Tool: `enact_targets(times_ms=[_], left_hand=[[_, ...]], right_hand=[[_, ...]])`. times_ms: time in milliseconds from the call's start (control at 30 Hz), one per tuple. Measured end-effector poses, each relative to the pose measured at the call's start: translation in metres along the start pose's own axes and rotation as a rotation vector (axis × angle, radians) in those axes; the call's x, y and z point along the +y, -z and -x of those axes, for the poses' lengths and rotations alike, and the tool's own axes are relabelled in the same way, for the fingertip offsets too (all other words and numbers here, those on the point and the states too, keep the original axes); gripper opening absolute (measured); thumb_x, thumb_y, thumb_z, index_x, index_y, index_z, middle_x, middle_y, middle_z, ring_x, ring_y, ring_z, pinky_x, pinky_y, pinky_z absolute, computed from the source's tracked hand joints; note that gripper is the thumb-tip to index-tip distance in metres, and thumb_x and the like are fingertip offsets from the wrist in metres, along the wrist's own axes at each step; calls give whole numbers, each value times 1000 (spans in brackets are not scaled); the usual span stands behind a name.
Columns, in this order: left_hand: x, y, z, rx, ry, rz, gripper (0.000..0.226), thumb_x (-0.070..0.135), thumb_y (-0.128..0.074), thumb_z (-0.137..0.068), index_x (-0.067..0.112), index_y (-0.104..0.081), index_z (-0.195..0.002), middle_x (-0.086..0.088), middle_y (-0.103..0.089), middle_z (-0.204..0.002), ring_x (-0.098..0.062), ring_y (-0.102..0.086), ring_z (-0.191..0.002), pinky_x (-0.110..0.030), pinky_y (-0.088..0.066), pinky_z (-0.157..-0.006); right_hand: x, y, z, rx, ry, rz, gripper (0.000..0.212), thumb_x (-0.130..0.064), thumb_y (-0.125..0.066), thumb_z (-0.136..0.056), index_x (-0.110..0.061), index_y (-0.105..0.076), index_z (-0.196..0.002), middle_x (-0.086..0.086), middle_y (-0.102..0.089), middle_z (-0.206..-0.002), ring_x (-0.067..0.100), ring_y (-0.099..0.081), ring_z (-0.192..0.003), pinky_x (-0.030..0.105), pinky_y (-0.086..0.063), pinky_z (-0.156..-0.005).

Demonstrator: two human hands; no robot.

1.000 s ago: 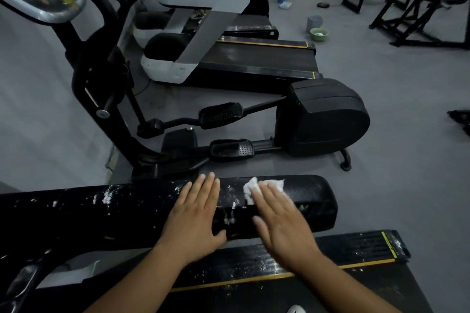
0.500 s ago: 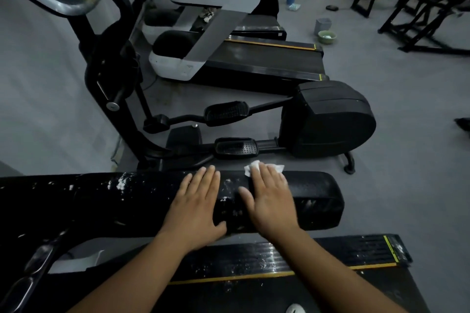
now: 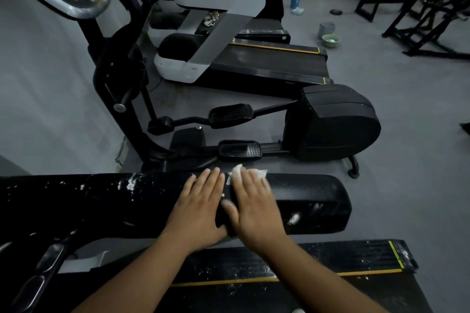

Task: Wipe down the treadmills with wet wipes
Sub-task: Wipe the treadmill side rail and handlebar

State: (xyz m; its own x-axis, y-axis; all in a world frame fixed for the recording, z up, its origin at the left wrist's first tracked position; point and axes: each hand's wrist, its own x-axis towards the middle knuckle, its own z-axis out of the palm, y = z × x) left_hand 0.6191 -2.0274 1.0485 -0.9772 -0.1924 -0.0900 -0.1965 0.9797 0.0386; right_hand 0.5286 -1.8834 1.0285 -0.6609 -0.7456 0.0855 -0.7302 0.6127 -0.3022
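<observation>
Flat on the black treadmill handrail (image 3: 310,201), left hand (image 3: 201,208), fingers straight and close together, gripping nothing; just beside it, right hand (image 3: 254,207), likewise laid flat, pressing a white wet wipe (image 3: 237,172) against the rail's top; most of the wipe hidden under the fingers, only crumpled corners showing past the fingertips; right hand slightly blurred; white flecks across the rail and the treadmill deck (image 3: 343,256) below, deck cut off at the lower edge; beyond, an elliptical (image 3: 333,122) and a second treadmill (image 3: 269,63); small containers (image 3: 326,29) on the far floor, hard to make out.
</observation>
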Motion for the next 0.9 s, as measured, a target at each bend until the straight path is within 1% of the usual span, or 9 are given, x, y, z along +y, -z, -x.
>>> enact_targets(times_ms=[100,200,300,400,500,633,733,833,900], left_hand=[[-1,-1,0,-11,3,-7,105,69,-31,-82,17,22,-157,-3,29,-164,-19,27,-152,-42,17,-121],[-2,2,-1,-28,3,-3,106,65,-40,-88,16,24,-156,-3,32,-163,-19,29,-151,-42,16,-124],[-3,5,2,-20,36,-12,105,64,-43,-89,17,23,-157,-3,32,-163,-20,29,-151,-45,15,-124],[-4,4,5,-9,56,-6,104,65,-41,-89,18,21,-157,-3,30,-164,-20,27,-152,-45,14,-124],[-5,2,4,-14,46,3,105,67,-41,-89,18,23,-157,-3,31,-164,-20,28,-151,-44,17,-123],[-10,3,5,-28,46,10,105,65,-41,-90,18,25,-156,-2,34,-162,-19,31,-150,-43,16,-124],[-18,4,11,2,92,-9,105,66,-41,-90,17,25,-156,-2,34,-161,-20,30,-150,-43,16,-123],[-22,-1,14,13,91,6,103,67,-38,-87,20,25,-154,-1,31,-162,-19,27,-152,-43,17,-122],[-22,-2,13,22,83,25,104,68,-38,-85,20,23,-155,-1,28,-164,-18,26,-152,-42,17,-122]], right_hand=[[16,0,40,-46,165,54,70,-60,-17,-105,-18,-16,-161,5,-12,-168,22,-6,-156,43,-17,-125],[43,9,20,3,10,73,70,-60,-14,-103,-20,-18,-161,4,-22,-166,20,-14,-154,40,-17,-125],[24,10,-19,38,-145,76,79,-65,-9,-99,-14,-26,-156,9,-29,-162,26,-20,-151,43,-14,-125],[-4,-2,2,-29,58,45,77,-65,-13,-103,-15,-16,-161,10,-11,-168,25,-3,-156,43,-6,-126],[17,5,33,-68,170,69,72,-63,-12,-104,-20,-10,-162,3,-4,-169,20,2,-156,43,-8,-126],[38,15,-6,0,26,52,69,-57,-13,-103,-17,-23,-159,7,-22,-166,23,-16,-153,43,-16,-126],[10,4,-24,-26,-30,77,79,-64,-8,-100,-14,-18,-160,13,-9,-168,27,-2,-156,43,-6,-127],[-7,-2,5,-79,143,27,74,-58,-16,-104,-12,-11,-161,12,-1,-169,24,6,-156,44,-6,-127],[1,13,22,-110,287,14,67,-42,-30,-103,-13,-14,-161,9,-3,-169,23,0,-156,43,-13,-126]])
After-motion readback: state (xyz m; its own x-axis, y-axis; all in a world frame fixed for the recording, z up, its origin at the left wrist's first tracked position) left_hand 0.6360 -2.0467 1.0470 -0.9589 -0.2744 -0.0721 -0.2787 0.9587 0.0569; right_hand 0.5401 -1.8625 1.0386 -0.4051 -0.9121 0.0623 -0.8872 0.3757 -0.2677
